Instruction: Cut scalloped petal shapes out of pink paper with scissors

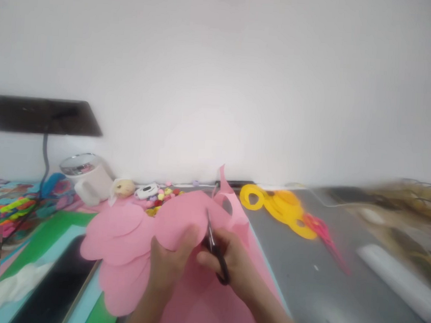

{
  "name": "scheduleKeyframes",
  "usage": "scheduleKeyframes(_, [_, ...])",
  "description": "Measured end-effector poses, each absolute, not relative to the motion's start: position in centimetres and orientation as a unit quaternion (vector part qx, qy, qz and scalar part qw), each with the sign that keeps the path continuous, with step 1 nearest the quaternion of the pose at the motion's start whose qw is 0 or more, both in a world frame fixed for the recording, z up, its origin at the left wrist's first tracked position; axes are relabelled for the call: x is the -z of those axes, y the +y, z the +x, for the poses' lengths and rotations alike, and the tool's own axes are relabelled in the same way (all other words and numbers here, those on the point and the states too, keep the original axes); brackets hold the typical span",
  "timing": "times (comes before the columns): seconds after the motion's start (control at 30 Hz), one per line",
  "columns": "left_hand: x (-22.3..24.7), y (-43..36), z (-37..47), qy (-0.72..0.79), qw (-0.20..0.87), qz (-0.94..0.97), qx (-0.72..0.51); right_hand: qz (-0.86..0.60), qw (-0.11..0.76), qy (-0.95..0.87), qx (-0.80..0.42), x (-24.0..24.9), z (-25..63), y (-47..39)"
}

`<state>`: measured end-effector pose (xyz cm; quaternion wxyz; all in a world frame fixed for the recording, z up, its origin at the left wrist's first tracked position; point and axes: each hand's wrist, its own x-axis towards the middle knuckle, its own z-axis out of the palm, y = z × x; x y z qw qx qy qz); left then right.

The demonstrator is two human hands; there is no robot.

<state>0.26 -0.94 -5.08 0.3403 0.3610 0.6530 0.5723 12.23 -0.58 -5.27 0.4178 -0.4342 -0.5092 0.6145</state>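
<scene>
Black-handled scissors (215,247) are gripped in my right hand (233,258), their blades at the edge of a rounded shape in a pink paper sheet (182,216). My left hand (171,262) pinches that same paper just left of the blades, thumb on top. A curled pink offcut (231,199) rises beyond the scissors. To the left lie several overlapping pink paper circles (116,243). More pink paper (205,308) spreads beneath my hands.
Yellow paper rings (279,205) and pink-handled scissors (324,235) lie on the grey table (302,295) at right. A white mug (94,185), small beads (165,195) and a dark phone-like slab (55,283) are on the left. A white roll (399,282) lies far right.
</scene>
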Motion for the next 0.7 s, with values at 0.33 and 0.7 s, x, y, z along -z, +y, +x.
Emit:
scheduleKeyframes(0.33, [5.29,-0.84,0.17,0.629,0.338,0.367,-0.596,-0.436,0.416,-0.499,-0.623,4.75,12.06,-0.7])
scheduleKeyframes(0.7, [5.15,-0.92,0.44,0.65,0.331,0.347,-0.59,-0.425,0.416,-0.504,-0.626,5.58,11.94,-0.75])
